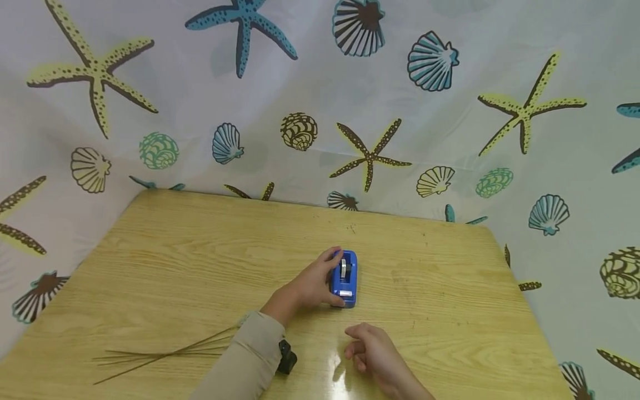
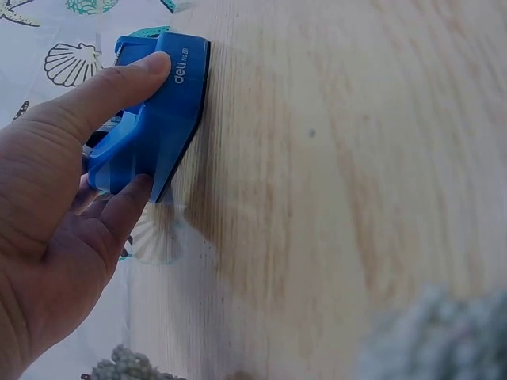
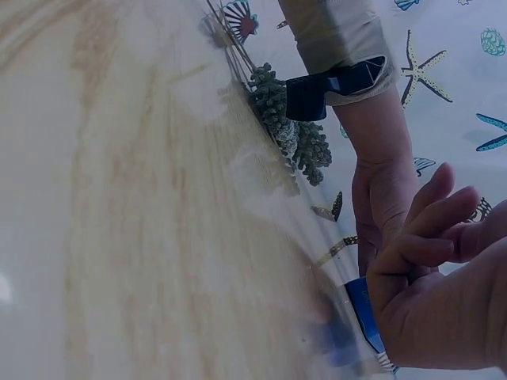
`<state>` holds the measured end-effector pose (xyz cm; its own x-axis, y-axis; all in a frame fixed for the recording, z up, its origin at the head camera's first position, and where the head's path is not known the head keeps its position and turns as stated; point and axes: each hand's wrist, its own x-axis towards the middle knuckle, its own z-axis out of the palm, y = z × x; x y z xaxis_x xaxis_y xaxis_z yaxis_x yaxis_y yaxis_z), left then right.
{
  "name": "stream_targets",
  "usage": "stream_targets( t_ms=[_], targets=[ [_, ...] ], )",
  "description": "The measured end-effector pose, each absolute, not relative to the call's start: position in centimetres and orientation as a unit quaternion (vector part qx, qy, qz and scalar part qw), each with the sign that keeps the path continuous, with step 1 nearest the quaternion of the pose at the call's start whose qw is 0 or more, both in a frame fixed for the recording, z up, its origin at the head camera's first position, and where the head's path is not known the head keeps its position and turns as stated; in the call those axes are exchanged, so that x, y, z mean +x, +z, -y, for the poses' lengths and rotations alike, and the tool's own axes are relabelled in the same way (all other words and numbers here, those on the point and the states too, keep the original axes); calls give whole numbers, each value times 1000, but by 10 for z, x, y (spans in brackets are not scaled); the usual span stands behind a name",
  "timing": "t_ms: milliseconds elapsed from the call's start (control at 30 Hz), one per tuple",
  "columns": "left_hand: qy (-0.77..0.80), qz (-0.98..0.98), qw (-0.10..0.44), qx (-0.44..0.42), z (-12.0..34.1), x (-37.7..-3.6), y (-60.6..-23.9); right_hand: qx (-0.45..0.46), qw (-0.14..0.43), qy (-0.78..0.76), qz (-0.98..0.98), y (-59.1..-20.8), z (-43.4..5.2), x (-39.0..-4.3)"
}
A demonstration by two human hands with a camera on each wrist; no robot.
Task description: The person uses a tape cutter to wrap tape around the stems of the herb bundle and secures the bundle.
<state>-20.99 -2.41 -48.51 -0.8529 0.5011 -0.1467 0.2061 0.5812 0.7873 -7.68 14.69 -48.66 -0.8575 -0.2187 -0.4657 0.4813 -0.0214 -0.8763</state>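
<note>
A blue tape dispenser (image 1: 353,280) with a roll of clear tape in it stands on the wooden table. My left hand (image 1: 312,283) grips it from the left side, thumb and fingers spread along its length. In the left wrist view the thumb presses on the dispenser's side (image 2: 178,99) near the white "deli" lettering. The right hand (image 1: 377,355) hovers nearer the front edge, its fingers loosely curled and holding nothing. In the right wrist view it partly hides the dispenser.
Thin brown stems (image 1: 165,354) lie on the table (image 1: 425,311) at the left, partly behind the left sleeve. Their bushy grey-green heads (image 3: 289,131) show in the right wrist view. A cloth (image 1: 320,94) printed with starfish and shells hangs around the table's back and sides.
</note>
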Motion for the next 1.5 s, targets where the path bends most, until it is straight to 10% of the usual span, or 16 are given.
stream_targets(
  t_ms=[1000, 1500],
  targets=[
    [374, -892, 165, 193, 20, -209, -486, 79, 283, -688, -663, -490, -151, -49],
    [333, -917, 60, 210, 89, -133, -437, 52, 278, -679, -677, -494, -146, -45]
  ],
)
